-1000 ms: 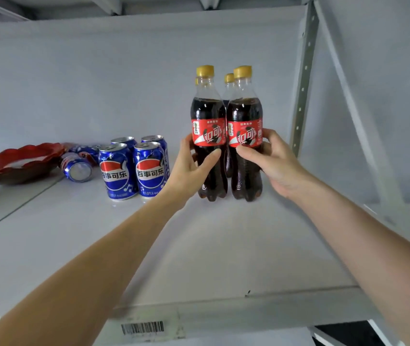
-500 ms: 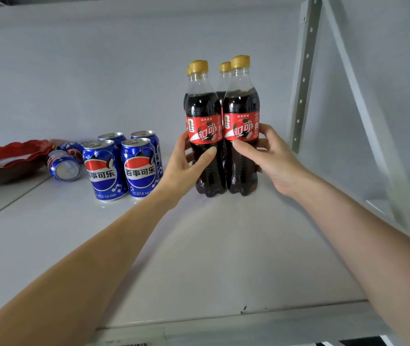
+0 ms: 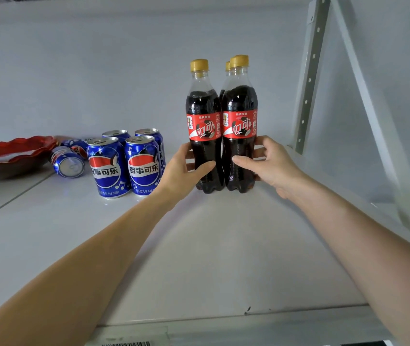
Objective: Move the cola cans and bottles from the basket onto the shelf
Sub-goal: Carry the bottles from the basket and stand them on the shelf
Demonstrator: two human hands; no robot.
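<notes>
White metal shelving fills the view, with a pale wall behind and a perforated upright (image 3: 310, 78) at the right. You are looking down at the shelf (image 3: 199, 245), both forearms reaching in.

Your left hand (image 3: 186, 168) curls round the lower body of the left front bottle (image 3: 202, 126), thumb across its front. Your right hand (image 3: 271, 163) does the same to the right front bottle (image 3: 240, 121), thumb in front and fingers wrapped behind. Both bottles stand upright on the shelf, touching each other, dark cola inside, red labels, yellow caps. Another yellow cap (image 3: 227, 66) shows behind the right-hand bottle, so at least one more bottle stands in a back row — how many, you cannot tell.

Just left of your left hand stand four blue cans (image 3: 124, 163), upright in a tight square. Beyond them two more cans (image 3: 67, 161) lie on their sides, next to a red scalloped dish (image 3: 11, 156) at the far left. The basket is out of view.

Risks from here, as a judgement: the bottles are tall and narrow at the base, so a sideways drag as you let go could tip one into its neighbour or the row behind. Your left wrist sits close to the upright cans — pulling back carelessly could knock them. The cans on their sides could roll if nudged.
</notes>
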